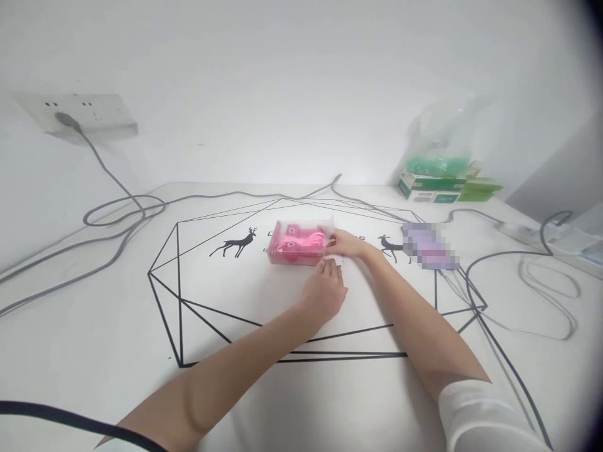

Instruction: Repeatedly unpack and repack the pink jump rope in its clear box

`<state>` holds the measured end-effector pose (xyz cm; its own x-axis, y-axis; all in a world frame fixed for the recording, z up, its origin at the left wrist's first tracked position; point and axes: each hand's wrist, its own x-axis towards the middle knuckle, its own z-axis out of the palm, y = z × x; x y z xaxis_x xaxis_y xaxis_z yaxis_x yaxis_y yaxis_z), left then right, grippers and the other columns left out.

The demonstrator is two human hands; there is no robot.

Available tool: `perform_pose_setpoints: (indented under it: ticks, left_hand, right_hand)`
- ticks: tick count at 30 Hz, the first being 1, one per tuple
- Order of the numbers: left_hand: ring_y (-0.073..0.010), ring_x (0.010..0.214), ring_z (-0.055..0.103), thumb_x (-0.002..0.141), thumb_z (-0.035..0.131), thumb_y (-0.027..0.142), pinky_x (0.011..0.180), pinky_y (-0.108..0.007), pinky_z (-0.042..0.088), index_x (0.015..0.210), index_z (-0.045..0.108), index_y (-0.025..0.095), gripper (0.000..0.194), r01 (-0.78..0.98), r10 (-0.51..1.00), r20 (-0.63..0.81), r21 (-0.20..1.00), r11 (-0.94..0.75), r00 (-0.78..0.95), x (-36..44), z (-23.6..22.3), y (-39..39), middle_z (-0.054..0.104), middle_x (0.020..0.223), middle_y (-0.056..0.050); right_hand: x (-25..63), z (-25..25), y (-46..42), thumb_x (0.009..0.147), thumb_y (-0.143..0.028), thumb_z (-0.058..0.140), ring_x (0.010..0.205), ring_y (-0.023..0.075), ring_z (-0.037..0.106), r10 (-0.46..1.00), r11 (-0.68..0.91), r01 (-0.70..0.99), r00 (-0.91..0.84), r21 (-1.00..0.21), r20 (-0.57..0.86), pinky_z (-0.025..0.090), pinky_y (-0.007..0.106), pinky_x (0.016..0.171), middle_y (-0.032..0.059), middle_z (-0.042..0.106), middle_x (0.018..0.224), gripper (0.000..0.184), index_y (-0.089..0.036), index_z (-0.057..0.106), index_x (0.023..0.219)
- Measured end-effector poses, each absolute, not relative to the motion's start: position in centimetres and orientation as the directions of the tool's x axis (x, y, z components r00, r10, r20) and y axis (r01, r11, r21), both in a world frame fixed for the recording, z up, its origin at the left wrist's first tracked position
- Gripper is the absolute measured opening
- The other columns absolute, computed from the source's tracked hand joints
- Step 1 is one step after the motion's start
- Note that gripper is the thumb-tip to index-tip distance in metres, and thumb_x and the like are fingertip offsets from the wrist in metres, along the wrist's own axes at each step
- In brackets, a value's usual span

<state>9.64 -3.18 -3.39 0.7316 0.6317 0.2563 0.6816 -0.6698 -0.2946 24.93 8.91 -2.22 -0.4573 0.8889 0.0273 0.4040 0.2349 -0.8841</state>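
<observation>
A small clear plastic box (296, 257) with pink sides lies on the table mat. Inside it is a bright pink item (304, 242) with round parts and what looks like a cord; its exact kind is unclear. My right hand (347, 243) is at the box's right end, fingers closed around that end and partly hidden by the clear plastic. At the near right corner, my left hand (326, 290) has its fingers curled together, touching or very near the box's edge. Whatever the left fingertips pinch is hidden.
A purple blurred-out phone-like object (429, 246) lies to the right. Green and white boxes (433, 183) under a plastic bag (440, 141) stand at the back right. Grey cables (127, 238) run across the left side, from a wall socket (94, 113). A power strip (525, 233) is far right.
</observation>
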Motion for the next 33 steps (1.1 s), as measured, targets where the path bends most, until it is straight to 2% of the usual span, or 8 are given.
perform_pose_setpoints:
  ticks: [4, 7, 11, 17, 20, 22, 28, 33]
  left_hand:
    - [-0.0383, 0.130, 0.053, 0.098, 0.042, 0.033, 0.109, -0.052, 0.036, 0.132, 0.055, -0.005, 0.053, 0.762, 0.717, 0.266, -0.151, -0.630, 0.645, 10.8, -4.5, -3.4, 0.055, 0.136, -0.030]
    - [-0.0372, 0.131, 0.052, 0.099, 0.040, 0.038, 0.111, -0.049, 0.036, 0.133, 0.054, -0.006, 0.058, 0.762, 0.717, 0.281, -0.097, -0.641, 0.638, 10.9, -5.2, -3.2, 0.055, 0.137, -0.030]
    - [-0.0338, 0.137, 0.047, 0.100, 0.038, 0.041, 0.115, -0.047, 0.034, 0.136, 0.052, 0.000, 0.057, 0.751, 0.702, 0.345, -0.014, -0.660, 0.623, 10.5, -6.2, -3.0, 0.055, 0.140, -0.024]
    - [-0.0348, 0.138, 0.046, 0.101, 0.034, 0.041, 0.116, -0.047, 0.035, 0.137, 0.051, -0.003, 0.059, 0.750, 0.702, 0.383, 0.035, -0.661, 0.600, 10.3, -6.8, -3.0, 0.053, 0.142, -0.026]
    - [-0.0348, 0.138, 0.046, 0.101, 0.034, 0.042, 0.115, -0.047, 0.037, 0.135, 0.053, -0.001, 0.058, 0.752, 0.701, 0.394, 0.036, -0.658, 0.595, 10.4, -6.9, -3.1, 0.052, 0.142, -0.026]
    - [-0.0346, 0.138, 0.046, 0.101, 0.034, 0.042, 0.115, -0.047, 0.037, 0.135, 0.053, -0.001, 0.058, 0.754, 0.704, 0.391, 0.038, -0.656, 0.593, 10.4, -6.8, -3.1, 0.051, 0.143, -0.026]
    - [-0.0362, 0.138, 0.045, 0.100, 0.036, 0.042, 0.114, -0.049, 0.037, 0.137, 0.051, 0.000, 0.059, 0.761, 0.718, 0.368, 0.042, -0.647, 0.590, 10.4, -6.8, -3.2, 0.050, 0.144, -0.026]
    - [-0.0372, 0.140, 0.042, 0.100, 0.037, 0.043, 0.115, -0.049, 0.035, 0.138, 0.050, -0.002, 0.060, 0.761, 0.724, 0.347, 0.046, -0.648, 0.596, 10.4, -6.8, -3.2, 0.047, 0.146, -0.028]
  right_hand:
    - [25.0, -2.1, 8.8, 0.070, -0.027, 0.081, 0.106, 0.0258, 0.065, 0.891, 0.209, 0.404, -0.455, -0.890, 0.002, 0.051, 0.043, 0.097, 0.0128, 0.065, 0.127, 0.081, -0.018, 0.048, 0.142]
    - [24.9, -2.0, 8.7, 0.071, -0.028, 0.080, 0.103, 0.0252, 0.066, 0.876, 0.233, 0.375, -0.481, -0.897, 0.026, 0.052, 0.043, 0.095, 0.0121, 0.064, 0.127, 0.073, -0.018, 0.053, 0.138]
    - [24.6, -1.8, 8.4, 0.072, -0.029, 0.079, 0.106, 0.0260, 0.064, 0.833, 0.340, 0.336, -0.541, -0.878, 0.116, 0.052, 0.043, 0.097, 0.0101, 0.064, 0.125, 0.065, -0.020, 0.057, 0.132]
    - [24.3, -1.9, 8.2, 0.062, -0.038, 0.086, 0.115, 0.0305, 0.058, 0.866, 0.351, 0.462, -0.491, -0.814, 0.094, 0.052, 0.045, 0.097, 0.0154, 0.051, 0.138, 0.095, -0.020, 0.042, 0.144]
    - [24.2, -2.0, 8.2, 0.062, -0.038, 0.087, 0.112, 0.0296, 0.060, 0.865, 0.339, 0.472, -0.497, -0.814, 0.071, 0.052, 0.044, 0.094, 0.0161, 0.052, 0.136, 0.104, -0.019, 0.034, 0.150]
    - [24.2, -2.1, 8.4, 0.063, -0.037, 0.086, 0.107, 0.0279, 0.062, 0.863, 0.343, 0.463, -0.498, -0.818, 0.080, 0.054, 0.043, 0.091, 0.0143, 0.057, 0.131, 0.101, -0.019, 0.036, 0.149]
    - [24.7, -2.2, 9.2, 0.072, -0.037, 0.080, 0.096, 0.0238, 0.066, 0.839, 0.438, 0.483, -0.523, -0.758, 0.151, 0.054, 0.039, 0.086, 0.0071, 0.068, 0.115, 0.068, -0.023, 0.055, 0.134]
    - [25.1, -2.3, 9.7, 0.072, -0.044, 0.080, 0.092, 0.0228, 0.066, 0.860, 0.415, 0.521, -0.492, -0.746, 0.135, 0.054, 0.039, 0.086, 0.0070, 0.068, 0.116, 0.068, -0.024, 0.057, 0.133]
